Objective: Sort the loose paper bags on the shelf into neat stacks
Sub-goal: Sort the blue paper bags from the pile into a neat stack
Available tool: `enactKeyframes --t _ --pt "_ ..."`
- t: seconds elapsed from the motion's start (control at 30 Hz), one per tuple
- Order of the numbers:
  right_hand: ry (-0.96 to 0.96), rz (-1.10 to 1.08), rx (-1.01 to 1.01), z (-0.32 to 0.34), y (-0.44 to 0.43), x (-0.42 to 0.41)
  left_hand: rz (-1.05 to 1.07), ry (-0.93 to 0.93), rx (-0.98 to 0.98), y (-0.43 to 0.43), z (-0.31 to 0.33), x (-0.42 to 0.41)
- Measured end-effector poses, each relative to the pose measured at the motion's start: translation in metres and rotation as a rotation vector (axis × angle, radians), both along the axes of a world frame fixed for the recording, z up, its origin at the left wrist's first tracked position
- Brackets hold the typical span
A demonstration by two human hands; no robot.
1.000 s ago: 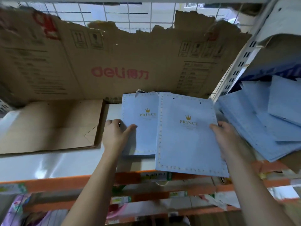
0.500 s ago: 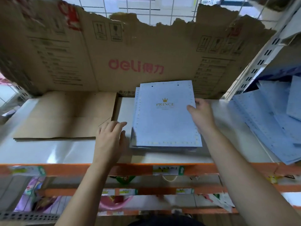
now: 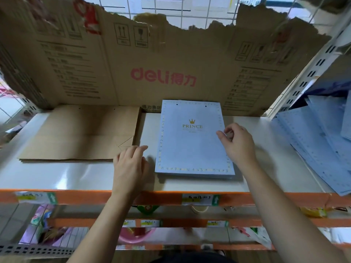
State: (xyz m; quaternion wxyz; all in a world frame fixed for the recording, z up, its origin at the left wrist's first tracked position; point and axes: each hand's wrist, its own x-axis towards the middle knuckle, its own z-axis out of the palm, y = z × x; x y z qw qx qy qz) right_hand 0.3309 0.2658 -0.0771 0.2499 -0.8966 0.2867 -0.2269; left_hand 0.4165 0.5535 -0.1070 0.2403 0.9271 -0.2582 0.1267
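**Head view, shelf level.** At the centre of the frame I see the stack of light-blue paper bags [image 3: 191, 141] lying flat on the white shelf [image 3: 76, 175]. Its edges are squared, and the top bag shows a gold crown, the word PRINCE and a dotted gold border. The far end of the stack sits close to the torn cardboard sheet [image 3: 163, 76], printed "deli" in red, which stands along the back of the shelf.

The left hand [image 3: 130, 164] is at lower centre-left, just beside the stack's left edge and apart from it. Its fingers are relaxed, loosely extended and hold nothing. I cannot tell whether it touches the shelf.

The right hand [image 3: 237, 145] is over the stack's right edge, fingers curled, with thumb and forefinger drawn close together at the edge of the top bag. I cannot tell whether they pinch it.

At centre-left a flat stack of brown paper bags [image 3: 79, 135] lies on the same shelf. At the right edge of the frame a loose pile of blue bags [image 3: 319, 149] lies fanned and overlapping. An orange front rail [image 3: 85, 196] carrying labels runs across the lower frame.
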Motion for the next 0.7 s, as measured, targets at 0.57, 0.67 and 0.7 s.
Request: enactKeyframes --t 0.57,0.67,0.7 --pt "0.067 0.182 0.121 -0.016 0.054 -0.075 -0.052 0.037 0.005 0.001 0.0 -0.002" --pt "0.031 0.141 0.106 -0.02 0.059 -0.073 -0.064 0.036 -0.003 0.002 -0.001 -0.001" --pt "0.026 0.131 0.108 -0.021 0.059 -0.073 -0.067 0.033 -0.008 0.001 -0.002 0.0"
